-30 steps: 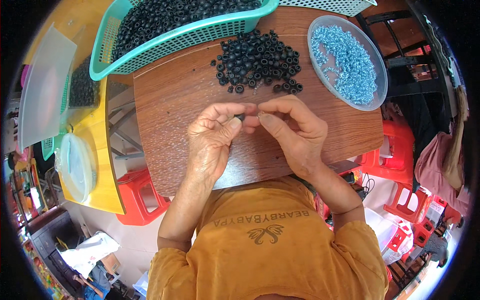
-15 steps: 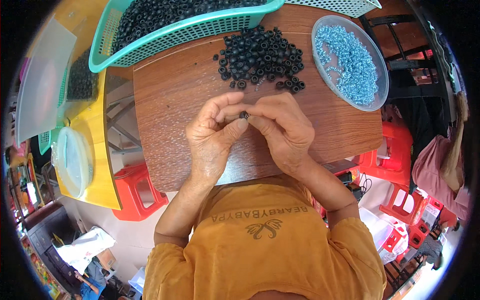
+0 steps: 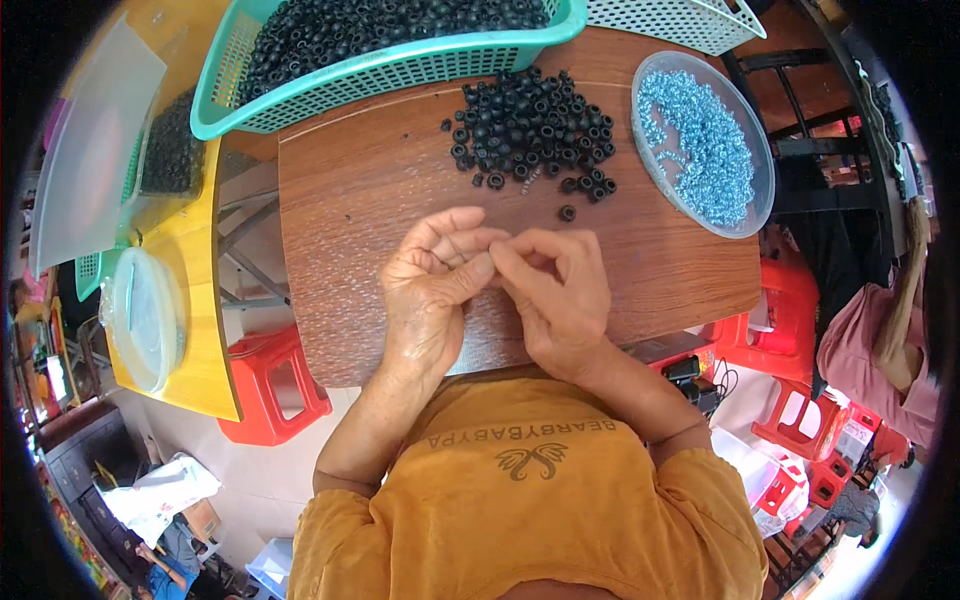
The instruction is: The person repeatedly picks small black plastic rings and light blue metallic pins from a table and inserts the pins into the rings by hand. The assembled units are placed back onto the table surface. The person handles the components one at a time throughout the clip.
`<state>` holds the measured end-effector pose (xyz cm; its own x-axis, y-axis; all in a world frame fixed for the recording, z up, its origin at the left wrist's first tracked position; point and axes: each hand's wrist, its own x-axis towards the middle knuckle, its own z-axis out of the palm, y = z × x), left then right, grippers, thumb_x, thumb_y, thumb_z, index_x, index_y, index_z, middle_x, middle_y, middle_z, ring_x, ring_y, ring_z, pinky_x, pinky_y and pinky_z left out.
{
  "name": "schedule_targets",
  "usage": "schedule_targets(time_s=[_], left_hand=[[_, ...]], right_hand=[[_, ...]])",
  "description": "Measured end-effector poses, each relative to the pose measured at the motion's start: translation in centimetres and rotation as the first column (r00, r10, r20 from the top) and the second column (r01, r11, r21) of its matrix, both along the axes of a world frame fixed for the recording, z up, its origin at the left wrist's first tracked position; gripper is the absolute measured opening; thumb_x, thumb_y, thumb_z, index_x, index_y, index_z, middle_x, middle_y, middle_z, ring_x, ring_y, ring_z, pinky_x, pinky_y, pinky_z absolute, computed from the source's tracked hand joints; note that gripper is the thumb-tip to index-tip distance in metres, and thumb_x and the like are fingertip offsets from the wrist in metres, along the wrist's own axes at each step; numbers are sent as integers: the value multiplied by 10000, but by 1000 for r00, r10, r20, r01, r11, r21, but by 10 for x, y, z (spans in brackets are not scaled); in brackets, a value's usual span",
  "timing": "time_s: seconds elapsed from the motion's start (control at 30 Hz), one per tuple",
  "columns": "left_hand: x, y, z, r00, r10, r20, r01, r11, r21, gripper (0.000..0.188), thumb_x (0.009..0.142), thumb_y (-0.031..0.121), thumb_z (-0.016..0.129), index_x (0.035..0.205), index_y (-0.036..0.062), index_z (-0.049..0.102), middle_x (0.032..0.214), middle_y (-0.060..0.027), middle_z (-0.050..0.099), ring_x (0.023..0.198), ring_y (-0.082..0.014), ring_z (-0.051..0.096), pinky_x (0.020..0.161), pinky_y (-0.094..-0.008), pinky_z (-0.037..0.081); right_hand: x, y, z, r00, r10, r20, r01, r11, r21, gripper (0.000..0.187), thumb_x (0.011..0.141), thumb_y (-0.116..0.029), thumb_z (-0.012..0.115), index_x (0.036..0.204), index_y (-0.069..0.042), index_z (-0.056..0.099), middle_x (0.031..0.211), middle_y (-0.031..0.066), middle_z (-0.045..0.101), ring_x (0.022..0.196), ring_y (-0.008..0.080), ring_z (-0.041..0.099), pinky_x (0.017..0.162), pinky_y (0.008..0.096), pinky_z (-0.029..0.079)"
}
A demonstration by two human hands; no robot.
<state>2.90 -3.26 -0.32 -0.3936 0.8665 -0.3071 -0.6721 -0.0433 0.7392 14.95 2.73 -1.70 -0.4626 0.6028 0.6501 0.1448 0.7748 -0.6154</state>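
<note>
My left hand (image 3: 430,280) and my right hand (image 3: 560,295) meet over the near part of the brown table (image 3: 350,240). Thumb and fingers are pinched on both, fingertips touching; whatever sits between them is hidden or too small to name. Just beyond my right hand lies a single small black ring-shaped piece (image 3: 567,213). Farther off is a loose pile of the same black pieces (image 3: 530,125), with a few small silvery coils (image 3: 530,180) at its near edge. To the right, a round clear tub (image 3: 640,140) holds many shiny light-blue coils (image 3: 710,150).
A green plastic basket (image 3: 400,60) full of black pieces stands at the back left, a white basket (image 3: 690,25) behind. On the left, a yellow table (image 3: 205,330) bears a round clear lid (image 3: 150,320). Red stools (image 3: 275,385) stand beside the table.
The black piece between my fingertips is no longer visible there. A single black piece now lies at the pile's near side. My right hand has turned and drawn slightly left.
</note>
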Motion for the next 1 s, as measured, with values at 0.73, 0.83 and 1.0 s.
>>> schedule_targets(time_s=[0.73, 0.83, 1.0], left_hand=[[-20, -15, -16, 998, 41, 54, -40, 999, -23, 265, 771, -45, 629, 1026, -14, 560, 913, -164, 648, 721, -182, 612, 636, -267, 484], [-20, -15, -15, 996, 56, 64, -54, 998, -31, 263, 770, -59, 624, 1024, -17, 566, 913, -153, 652, 718, -178, 621, 628, -261, 489], [-16, -12, -13, 996, 61, 68, -60, 998, -15, 263, 768, -70, 621, 1020, -21, 567, 903, -142, 652, 722, -180, 629, 617, -263, 497]], right_hand=[[-56, 71, -13, 901, -152, 407, -99, 841, 533, 62, 592, -74, 556, 585, -55, 498, 681, 89, 427, 700, 242, 427, 595, 353, 344], [-50, 67, -7, 960, -38, 277, -66, 931, 358, 79, 624, -36, 602, 604, -37, 526, 690, 80, 475, 670, 240, 448, 573, 351, 362], [-15, 41, 33, 968, 249, 19, -207, 841, -500, 55, 721, -47, 674, 747, -29, 630, 729, 38, 552, 666, 127, 507, 560, 262, 384]])
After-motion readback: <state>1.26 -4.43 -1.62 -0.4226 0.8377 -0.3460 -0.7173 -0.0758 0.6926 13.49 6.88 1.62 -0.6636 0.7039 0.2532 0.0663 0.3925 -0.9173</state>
